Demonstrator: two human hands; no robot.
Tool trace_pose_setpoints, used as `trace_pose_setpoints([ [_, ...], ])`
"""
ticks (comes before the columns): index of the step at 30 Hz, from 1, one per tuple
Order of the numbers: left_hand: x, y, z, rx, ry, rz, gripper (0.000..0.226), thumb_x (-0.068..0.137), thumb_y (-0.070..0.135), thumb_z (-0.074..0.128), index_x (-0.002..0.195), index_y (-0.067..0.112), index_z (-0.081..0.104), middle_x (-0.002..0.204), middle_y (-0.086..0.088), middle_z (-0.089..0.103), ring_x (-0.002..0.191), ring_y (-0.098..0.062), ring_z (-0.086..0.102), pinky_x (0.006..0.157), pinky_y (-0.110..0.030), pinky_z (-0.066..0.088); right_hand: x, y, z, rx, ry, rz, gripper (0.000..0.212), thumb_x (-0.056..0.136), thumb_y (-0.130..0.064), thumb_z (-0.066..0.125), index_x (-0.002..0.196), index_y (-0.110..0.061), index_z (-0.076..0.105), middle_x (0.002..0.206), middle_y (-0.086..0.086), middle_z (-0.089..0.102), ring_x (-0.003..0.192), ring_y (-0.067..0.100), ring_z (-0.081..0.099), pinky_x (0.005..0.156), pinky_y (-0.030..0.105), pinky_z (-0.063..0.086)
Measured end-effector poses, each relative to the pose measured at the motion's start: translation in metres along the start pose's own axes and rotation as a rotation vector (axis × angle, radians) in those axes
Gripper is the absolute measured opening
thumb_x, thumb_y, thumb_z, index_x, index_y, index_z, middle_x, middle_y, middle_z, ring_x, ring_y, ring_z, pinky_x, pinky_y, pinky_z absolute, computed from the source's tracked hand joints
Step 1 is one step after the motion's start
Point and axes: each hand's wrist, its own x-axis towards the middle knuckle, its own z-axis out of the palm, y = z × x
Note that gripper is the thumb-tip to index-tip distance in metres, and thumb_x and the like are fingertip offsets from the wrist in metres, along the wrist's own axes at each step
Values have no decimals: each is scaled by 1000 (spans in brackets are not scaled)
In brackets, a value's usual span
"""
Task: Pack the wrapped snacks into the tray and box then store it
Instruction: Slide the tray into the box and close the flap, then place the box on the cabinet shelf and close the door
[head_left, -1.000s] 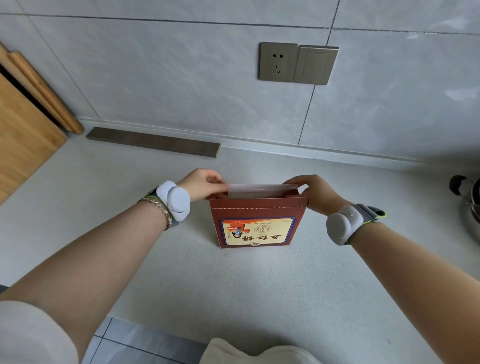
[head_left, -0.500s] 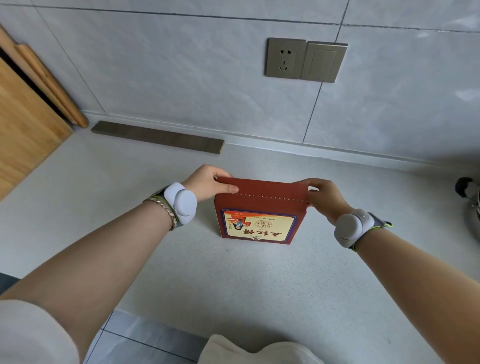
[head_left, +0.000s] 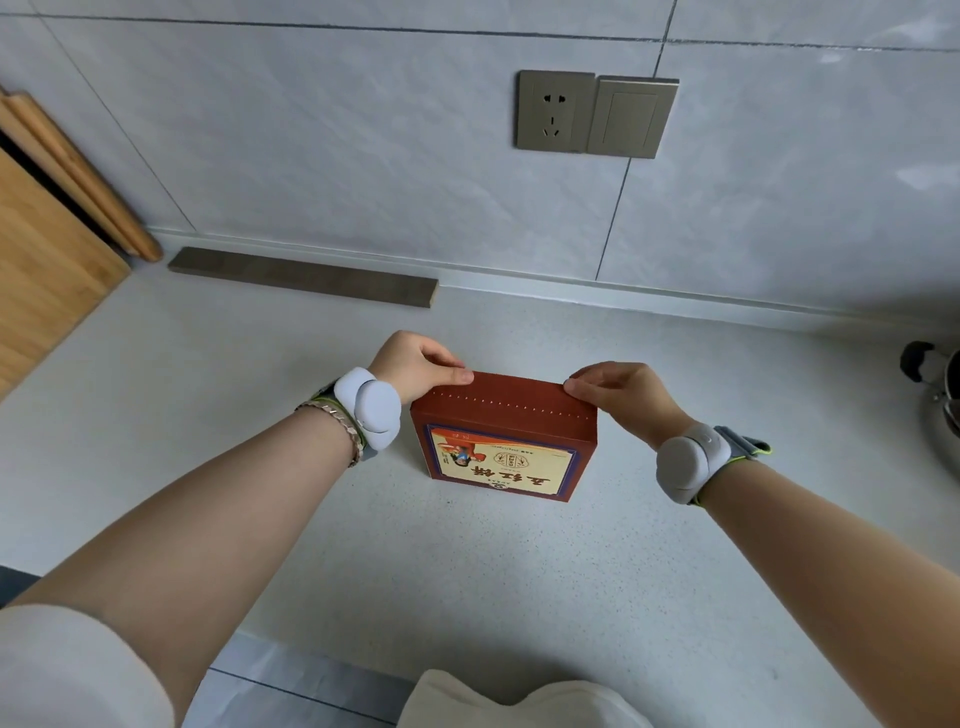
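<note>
A red-brown snack box (head_left: 506, 436) with a yellow printed label stands upright on the pale counter (head_left: 467, 561), its top flap folded down and closed. My left hand (head_left: 415, 364) grips the box's upper left corner, thumb lying on the top flap. My right hand (head_left: 618, 389) pinches the upper right corner with its fingertips on the flap. The tray and the wrapped snacks are hidden inside the box.
Wooden cutting boards (head_left: 47, 249) lean against the tiled wall at the left. A flat grey strip (head_left: 301, 275) lies along the wall's base. A socket and switch (head_left: 597, 114) sit on the wall. A metal pot (head_left: 940, 410) stands at the right edge.
The clear tray that stuck out of the box top has gone inside, and the top flap has been folded shut. Both hands stay on the upper corners.
</note>
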Motion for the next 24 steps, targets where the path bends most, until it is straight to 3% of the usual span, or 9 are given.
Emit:
trace_pose_setpoints([
  [3, 0, -5, 5, -53, 25, -39, 41, 77, 23, 75, 116, 11, 67, 99, -9, 63, 94, -27, 64, 73, -24, 49, -1, 0, 6, 24, 18, 15, 8, 81, -22, 70, 78, -17, 65, 81, -1, 69, 76, 14, 63, 72, 22, 51],
  [6, 2, -14, 3, -87, -52, -286, 63, 76, 44, 71, 132, 23, 51, 117, -8, 59, 111, -31, 60, 88, -40, 54, 3, 4, 7, 82, 6, 224, 34, 81, -36, 69, 109, -21, 56, 109, 5, 67, 96, 20, 63, 82, 33, 55],
  [9, -3, -14, 0, -218, -313, -670, 81, 68, 66, 64, 132, 20, 45, 126, -13, 57, 112, -37, 58, 71, -49, 58, 1, 5, 2, 114, -240, 633, 64, 73, -63, 62, 124, -27, 45, 131, 14, 52, 112, 38, 55, 78, 48, 55],
  [11, -2, -16, 1, -392, -386, -756, 77, 69, 64, 64, 124, 12, 48, 124, -18, 58, 111, -41, 58, 62, -47, 60, 0, 6, 2, 306, -381, 820, 70, 70, -68, 61, 124, -27, 44, 131, 26, 49, 105, 49, 57, 76, 53, 56],
  [13, 1, -18, 5, -484, -367, -732, 62, 72, 59, 64, 113, 14, 53, 130, -20, 55, 122, -48, 49, 57, -45, 61, -2, 4, 5, 448, -383, 866, 60, 74, -63, 62, 116, -23, 49, 121, 28, 56, 98, 47, 64, 72, 45, 61],
  [16, -3, -18, 8, -520, -279, -698, 49, 74, 52, 67, 104, 15, 54, 129, -20, 54, 121, -51, 49, 53, -46, 60, 0, -2, 12, 544, -279, 924, 47, 77, -55, 62, 105, -19, 49, 117, 25, 55, 86, 43, 65, 46, 27, 58],
  [18, -10, -17, 11, -550, -218, -666, 40, 75, 46, 70, 95, 15, 55, 121, -18, 56, 114, -45, 55, 55, -49, 59, 2, -5, 15, 562, -247, 995, 50, 79, -53, 61, 107, -15, 47, 110, 30, 50, 79, 41, 62, 40, 23, 54],
  [21, -21, -14, 15, -590, -89, -544, 32, 76, 37, 73, 92, 13, 59, 108, -10, 57, 100, -33, 62, 58, -49, 59, 2, -11, 9, 620, -291, 1103, 62, 80, -48, 63, 112, 1, 44, 126, 39, 35, 58, 40, 66, 32, 21, 49],
  [24, -32, -8, 17, -548, 81, -355, 22, 75, 30, 76, 80, 16, 60, 93, -4, 61, 86, -25, 63, 63, -40, 61, -5, -11, 9, 741, -328, 1137, 50, 81, -40, 61, 101, 2, 45, 107, 36, 47, 45, 33, 66, 28, 19, 45],
])
